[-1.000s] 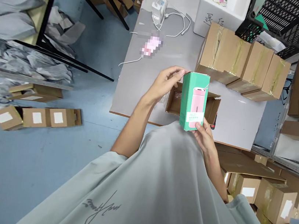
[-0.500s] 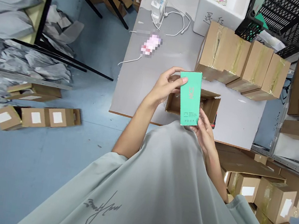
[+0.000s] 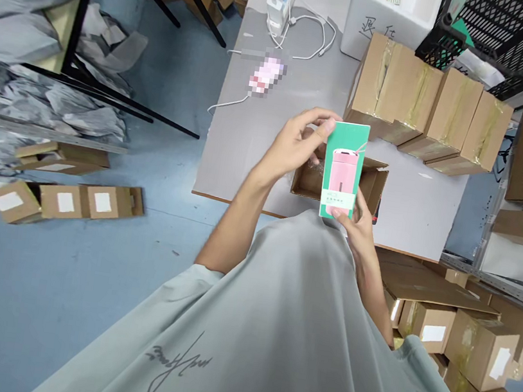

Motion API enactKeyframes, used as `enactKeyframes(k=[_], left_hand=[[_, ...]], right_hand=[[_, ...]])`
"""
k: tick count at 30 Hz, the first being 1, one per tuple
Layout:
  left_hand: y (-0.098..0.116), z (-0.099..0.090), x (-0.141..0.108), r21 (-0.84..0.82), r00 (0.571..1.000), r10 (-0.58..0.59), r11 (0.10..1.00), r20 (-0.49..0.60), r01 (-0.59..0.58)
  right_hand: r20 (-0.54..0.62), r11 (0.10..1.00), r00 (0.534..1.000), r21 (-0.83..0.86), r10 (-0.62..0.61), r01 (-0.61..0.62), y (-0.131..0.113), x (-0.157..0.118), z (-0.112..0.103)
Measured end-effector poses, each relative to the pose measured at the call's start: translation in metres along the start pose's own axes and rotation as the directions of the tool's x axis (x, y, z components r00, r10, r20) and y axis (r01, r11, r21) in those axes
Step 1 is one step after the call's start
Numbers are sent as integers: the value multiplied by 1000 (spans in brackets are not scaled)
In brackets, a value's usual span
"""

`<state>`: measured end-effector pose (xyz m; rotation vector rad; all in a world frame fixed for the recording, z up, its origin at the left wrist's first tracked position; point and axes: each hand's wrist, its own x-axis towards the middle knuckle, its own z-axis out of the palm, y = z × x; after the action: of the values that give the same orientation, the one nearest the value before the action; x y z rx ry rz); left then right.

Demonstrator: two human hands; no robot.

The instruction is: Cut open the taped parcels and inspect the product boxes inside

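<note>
A tall green product box (image 3: 348,140) with a picture of a pink cup-like item on its face is held up in front of me. My left hand (image 3: 306,136) grips its upper left edge, thumb near the top corner. Around the lower right corner, my right hand (image 3: 359,219) has its fingers on the side and its thumb on the front. Behind and below the green box, an open cardboard carton (image 3: 374,181) lies on the grey table (image 3: 415,211); the green box hides part of it, and its contents are hard to make out.
Several taped cartons (image 3: 410,90) line the table's right rear. Beyond them are a white foam bin (image 3: 358,25) and a black crate (image 3: 507,39). A charger with white cables (image 3: 278,13) and a blurred pink item (image 3: 266,75) lie at the left. Cartons (image 3: 480,353) are stacked at right.
The green box has turned, so a face with a pink item shows instead of the mostly plain printed one. Both hands have shifted slightly right with it.
</note>
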<state>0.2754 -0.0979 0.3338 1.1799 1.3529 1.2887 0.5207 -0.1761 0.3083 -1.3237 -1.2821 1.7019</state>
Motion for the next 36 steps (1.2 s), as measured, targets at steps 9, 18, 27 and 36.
enactKeyframes(k=[9, 18, 27, 36], left_hand=[[-23, -6, 10, -48, 997, -20, 999, 69, 23], [-20, -8, 9, -166, 989, -85, 981, 119, 104], [12, 30, -34, -131, 966, 123, 987, 229, -95], [31, 69, -56, 36, 915, 244, 963, 320, -269]], right_hand=[[154, 953, 972, 222, 175, -207, 1, -13, -2], [-118, 952, 982, -287, -147, 108, -6, 7, -31], [-284, 803, 807, -486, -518, 345, 15, 54, -77], [-396, 840, 752, -375, -527, 392, 3, 78, -110]])
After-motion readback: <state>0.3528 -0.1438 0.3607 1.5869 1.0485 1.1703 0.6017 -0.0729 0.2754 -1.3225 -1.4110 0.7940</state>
